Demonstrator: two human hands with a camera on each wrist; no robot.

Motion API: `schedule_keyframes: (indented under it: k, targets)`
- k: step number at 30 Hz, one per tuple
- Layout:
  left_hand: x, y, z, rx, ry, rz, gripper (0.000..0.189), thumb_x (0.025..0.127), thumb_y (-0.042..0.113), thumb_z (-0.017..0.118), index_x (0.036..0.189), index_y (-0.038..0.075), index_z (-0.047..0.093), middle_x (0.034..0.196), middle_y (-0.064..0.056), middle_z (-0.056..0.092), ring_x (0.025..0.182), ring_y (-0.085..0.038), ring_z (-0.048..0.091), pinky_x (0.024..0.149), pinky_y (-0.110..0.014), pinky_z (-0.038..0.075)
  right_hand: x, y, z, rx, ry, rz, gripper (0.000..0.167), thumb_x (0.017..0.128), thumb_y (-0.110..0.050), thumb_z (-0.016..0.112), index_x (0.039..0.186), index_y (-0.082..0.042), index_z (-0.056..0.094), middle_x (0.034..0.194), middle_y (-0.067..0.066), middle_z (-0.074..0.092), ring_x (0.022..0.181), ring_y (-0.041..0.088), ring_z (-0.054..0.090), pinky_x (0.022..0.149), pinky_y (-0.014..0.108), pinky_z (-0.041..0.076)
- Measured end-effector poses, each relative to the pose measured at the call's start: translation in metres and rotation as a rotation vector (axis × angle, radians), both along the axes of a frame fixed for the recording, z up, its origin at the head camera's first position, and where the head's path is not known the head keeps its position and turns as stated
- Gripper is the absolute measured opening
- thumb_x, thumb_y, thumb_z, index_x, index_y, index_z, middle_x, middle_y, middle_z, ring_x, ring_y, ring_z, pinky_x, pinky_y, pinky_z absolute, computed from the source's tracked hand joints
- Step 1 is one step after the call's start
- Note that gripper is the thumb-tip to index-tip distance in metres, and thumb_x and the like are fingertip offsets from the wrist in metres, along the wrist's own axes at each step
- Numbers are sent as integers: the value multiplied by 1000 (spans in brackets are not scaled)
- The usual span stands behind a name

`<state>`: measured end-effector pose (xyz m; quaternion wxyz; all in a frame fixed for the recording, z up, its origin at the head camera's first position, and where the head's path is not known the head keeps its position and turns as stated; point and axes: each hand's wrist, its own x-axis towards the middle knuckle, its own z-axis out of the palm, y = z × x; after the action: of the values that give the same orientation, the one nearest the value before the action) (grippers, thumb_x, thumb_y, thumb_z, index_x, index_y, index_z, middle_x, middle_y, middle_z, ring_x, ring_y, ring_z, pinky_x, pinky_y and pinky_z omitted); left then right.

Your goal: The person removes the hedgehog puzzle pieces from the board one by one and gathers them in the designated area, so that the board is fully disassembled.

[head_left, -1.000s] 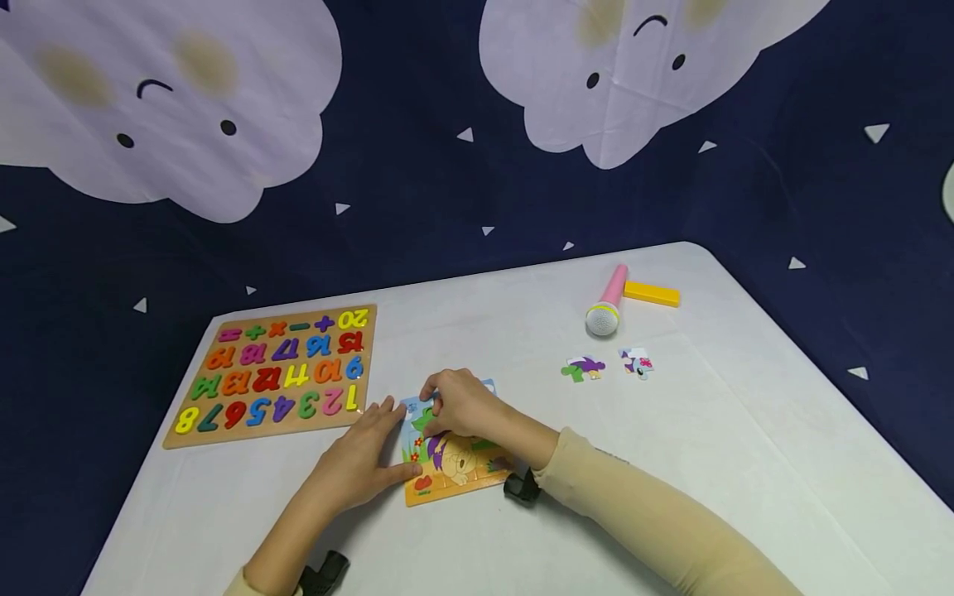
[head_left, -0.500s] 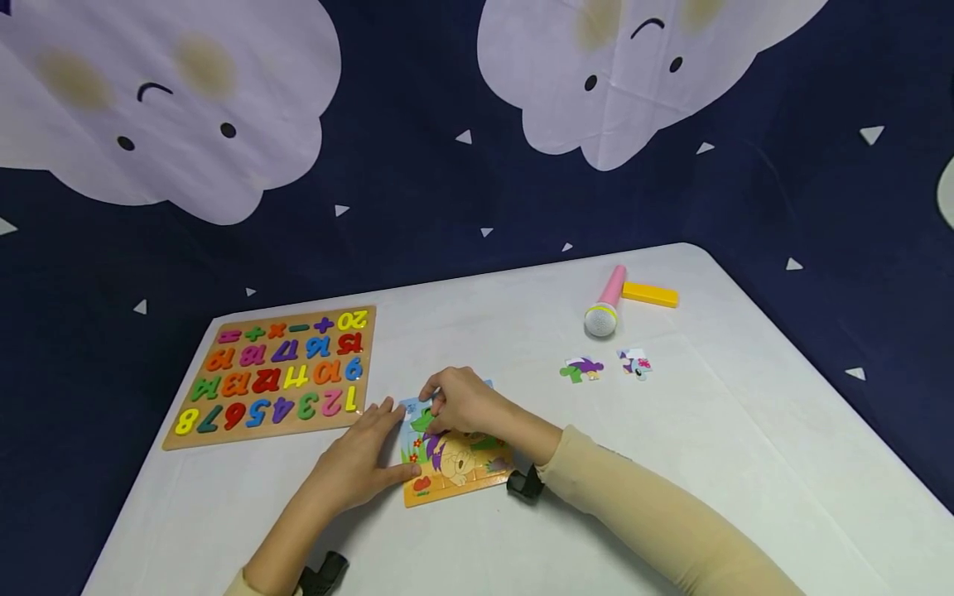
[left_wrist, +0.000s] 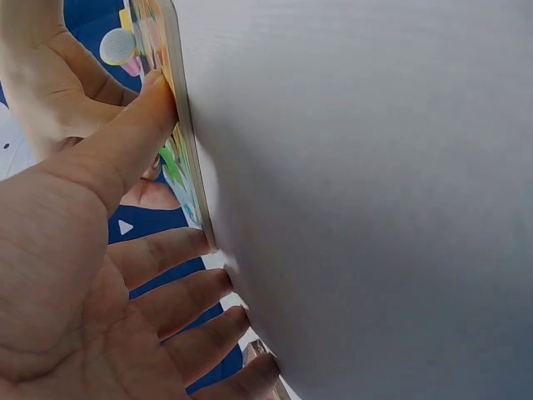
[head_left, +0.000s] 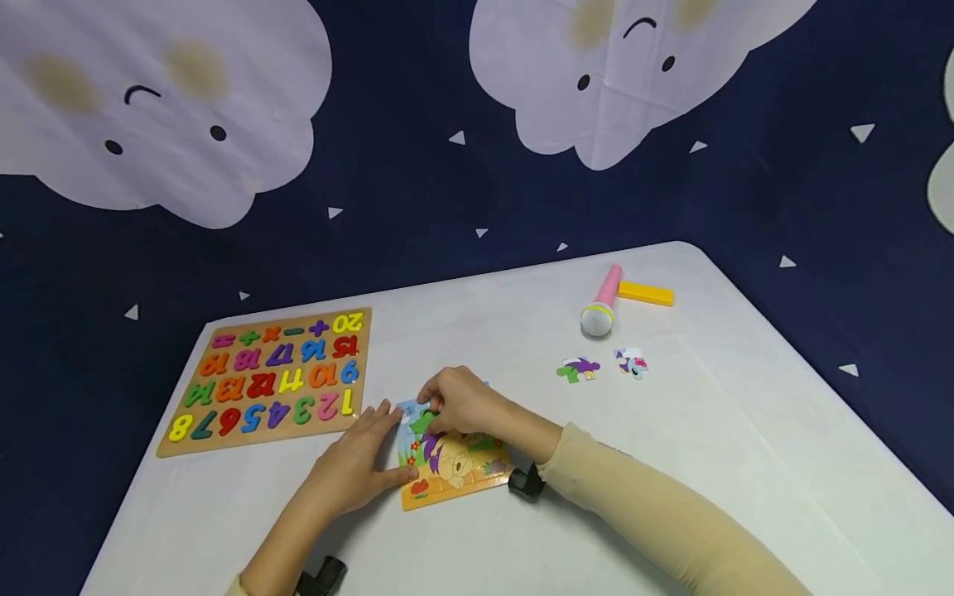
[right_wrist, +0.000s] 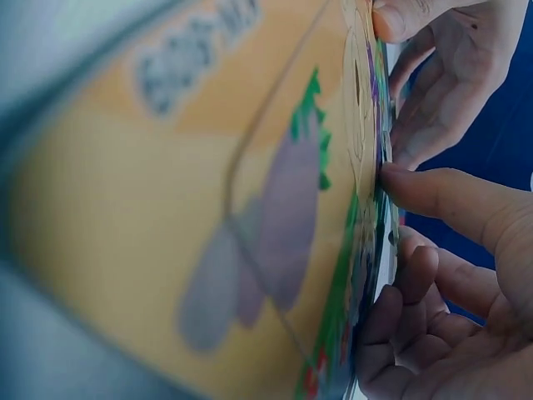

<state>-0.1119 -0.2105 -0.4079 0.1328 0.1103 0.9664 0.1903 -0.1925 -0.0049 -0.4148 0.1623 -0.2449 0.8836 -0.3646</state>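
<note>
A small cartoon jigsaw puzzle (head_left: 440, 492) lies on the white table with an orange lower border. My left hand (head_left: 356, 459) steadies its left side, thumb on the front of the board and the other fingers stretched along the edge. Over the puzzle's upper part, my right hand (head_left: 464, 403) bends its fingers and pinches a green puzzle piece (head_left: 421, 422) between thumb and forefinger, low against the picture. The right wrist view shows the right thumb (right_wrist: 441, 196) touching the picture surface, with the other fingers curled below it. Much of the puzzle's top is hidden under this hand.
Two loose puzzle pieces, one green and purple (head_left: 578, 369) and one with a pink flower (head_left: 632, 362), lie right of the puzzle. Behind them are a pink toy microphone (head_left: 602, 308) and a yellow block (head_left: 646, 294). A wooden number board (head_left: 291, 423) lies at the left.
The head view has shifted slightly, so the table things sit a little further left. Both hands keep nearly the same pose at the puzzle.
</note>
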Motion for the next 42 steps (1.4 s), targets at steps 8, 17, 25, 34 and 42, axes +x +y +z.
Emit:
schedule_keyframes:
  k: [8,17,25,34,42]
  targets:
    - [0,0,-1,-13,6,1,97,86,52,88,161,7,48,172,-22,37,161,-49,32,122,-74,35,-5,13,2,-12,-3,34,37,83,-7,92,118,-1,79,81,0,64,74,8,53,77,23,48]
    - [-1,2,0,-35,13,-7,98,85,53,88,162,8,48,173,-21,37,160,-48,33,122,-74,36,-13,38,7,20,26,15,40,81,-12,95,117,-4,80,88,2,68,80,9,55,75,22,49]
    - [-1,3,0,-51,17,2,96,85,52,88,161,7,49,172,-21,39,160,-48,34,123,-73,36,-23,69,11,47,86,7,40,82,-15,95,118,-7,81,99,2,70,87,10,59,79,23,52]
    - [-2,2,0,-63,28,5,96,85,49,89,161,7,49,172,-21,39,161,-46,33,124,-72,36,-33,108,13,99,110,-31,43,81,-21,96,120,-11,82,109,2,74,99,16,64,92,33,56]
    - [0,3,1,-57,33,-8,97,85,53,88,161,7,49,171,-22,40,159,-47,36,122,-72,38,-38,135,10,96,124,-44,43,79,-18,96,119,-9,82,110,5,76,100,19,68,93,37,59]
